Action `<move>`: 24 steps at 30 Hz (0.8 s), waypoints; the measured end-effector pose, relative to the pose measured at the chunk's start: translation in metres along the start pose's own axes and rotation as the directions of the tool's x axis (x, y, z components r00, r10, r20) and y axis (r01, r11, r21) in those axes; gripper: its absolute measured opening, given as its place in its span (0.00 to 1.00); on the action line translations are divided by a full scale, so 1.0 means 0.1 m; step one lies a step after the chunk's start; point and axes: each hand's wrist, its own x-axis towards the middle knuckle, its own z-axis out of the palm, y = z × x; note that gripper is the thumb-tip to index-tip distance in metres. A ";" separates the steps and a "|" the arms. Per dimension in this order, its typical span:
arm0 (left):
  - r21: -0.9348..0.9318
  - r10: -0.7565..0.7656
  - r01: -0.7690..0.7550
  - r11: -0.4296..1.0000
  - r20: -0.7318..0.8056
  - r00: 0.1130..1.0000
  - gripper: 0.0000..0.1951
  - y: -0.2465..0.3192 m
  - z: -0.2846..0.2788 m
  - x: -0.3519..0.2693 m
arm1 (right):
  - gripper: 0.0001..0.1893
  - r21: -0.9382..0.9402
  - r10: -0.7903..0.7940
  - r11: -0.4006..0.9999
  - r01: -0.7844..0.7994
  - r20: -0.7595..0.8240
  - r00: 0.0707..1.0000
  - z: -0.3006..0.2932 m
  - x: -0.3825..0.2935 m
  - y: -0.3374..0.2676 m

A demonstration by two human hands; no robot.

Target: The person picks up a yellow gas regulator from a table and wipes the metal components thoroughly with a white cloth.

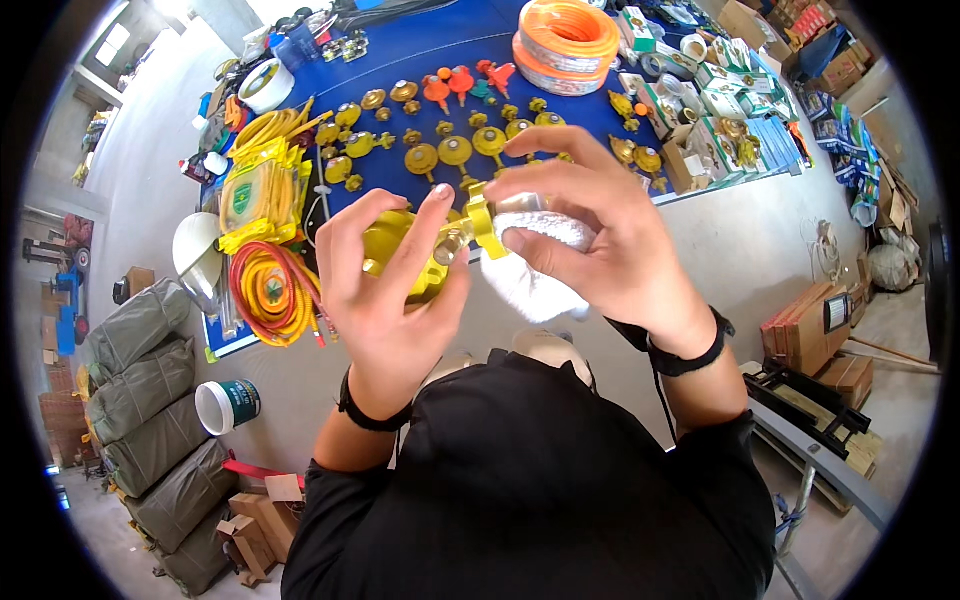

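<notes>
My left hand (390,292) holds a yellow gas pressure regulator (394,244) by its round body, with a metal fitting and a yellow handwheel (480,219) pointing right. My right hand (600,225) grips a white cloth (532,289) right beside the handwheel; whether its fingers also touch the wheel I cannot tell. Beyond my hands, several yellow regulators (454,151) lie in rows on a blue table (420,67). Orange-red regulators (459,81) and a teal one (481,91) lie behind them.
Coiled yellow and red hoses (274,292), packaged yellow hoses (259,195) and a white helmet (196,244) are at the left. An orange hose coil (566,45) stands at the back. Small boxes (720,139) crowd the right. A bucket (229,405) and grey bundles (142,375) are on the floor.
</notes>
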 end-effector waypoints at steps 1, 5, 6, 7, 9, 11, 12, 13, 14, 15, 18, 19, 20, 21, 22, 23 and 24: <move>-0.010 0.000 0.000 1.000 -0.012 1.000 0.28 -0.08 -0.09 -0.04 | 0.19 0.047 0.046 0.998 -0.046 0.012 0.999 0.14 0.03 -0.02; -0.060 -0.038 0.036 0.998 -0.038 0.999 0.29 -0.39 -0.38 -0.23 | 0.20 0.164 0.294 0.937 -0.310 0.114 0.949 0.62 0.17 -0.20; -0.072 -0.057 0.054 0.996 -0.037 0.998 0.29 -0.44 -0.45 -0.28 | 0.20 0.162 0.370 0.905 -0.394 0.160 0.915 0.70 0.19 -0.28; -0.083 -0.077 0.074 0.994 -0.036 0.996 0.29 -0.50 -0.51 -0.32 | 0.20 0.153 0.443 0.866 -0.475 0.202 0.873 0.77 0.22 -0.36; -0.114 -0.070 0.070 0.991 -0.003 0.998 0.31 -0.60 -0.63 -0.38 | 0.19 0.216 0.394 0.880 -0.422 0.163 0.905 0.96 0.22 -0.38; -0.187 -0.065 0.080 0.979 0.085 0.994 0.33 -0.68 -0.77 -0.41 | 0.20 0.117 0.355 0.922 -0.370 0.131 0.926 1.09 0.24 -0.44; -0.243 -0.057 0.093 0.966 0.153 0.987 0.34 -0.73 -0.88 -0.39 | 0.20 0.069 0.330 0.938 -0.339 0.116 0.937 1.14 0.26 -0.46; -0.297 -0.043 0.110 0.948 0.221 0.974 0.34 -0.78 -0.98 -0.37 | 0.21 0.002 0.222 0.975 -0.223 0.115 0.968 1.20 0.27 -0.48; -0.328 -0.053 0.146 0.933 0.277 0.959 0.37 -0.87 -1.07 -0.37 | 0.22 -0.064 0.110 0.993 -0.103 0.122 0.986 1.26 0.28 -0.49; -0.385 -0.016 0.135 0.913 0.297 0.955 0.37 -0.94 -1.14 -0.36 | 0.23 -0.126 -0.004 0.992 0.021 0.134 0.991 1.33 0.29 -0.51; -0.502 0.121 0.077 0.861 0.349 0.929 0.38 -1.15 -1.22 -0.30 | 0.23 -0.135 -0.114 0.981 0.140 0.184 0.976 1.46 0.36 -0.62; -0.510 0.178 0.036 0.860 0.366 0.913 0.38 -1.21 -1.23 -0.28 | 0.23 -0.146 -0.144 0.973 0.177 0.208 0.967 1.49 0.40 -0.66; -0.531 0.169 0.077 0.844 0.400 0.901 0.37 -1.24 -1.26 -0.30 | 0.23 -0.117 -0.115 0.983 0.144 0.222 0.968 1.51 0.41 -0.68; -0.554 0.164 0.118 0.824 0.433 0.886 0.36 -1.27 -1.29 -0.31 | 0.23 -0.092 -0.084 0.990 0.108 0.235 0.968 1.52 0.41 -0.69; -0.547 0.078 0.299 0.782 0.561 0.824 0.35 -1.26 -1.39 -0.33 | 0.23 -0.068 -0.053 0.995 0.072 0.249 0.967 1.53 0.42 -0.71; -0.586 0.075 0.274 0.762 0.501 0.862 0.34 -1.24 -1.38 -0.33 | 0.23 -0.013 0.013 1.000 -0.011 0.203 0.979 1.56 0.41 -0.75; -0.622 0.068 0.249 0.743 0.440 0.896 0.34 -1.17 -1.35 -0.34 | 0.23 0.047 0.084 0.995 -0.092 0.162 0.983 1.60 0.37 -0.82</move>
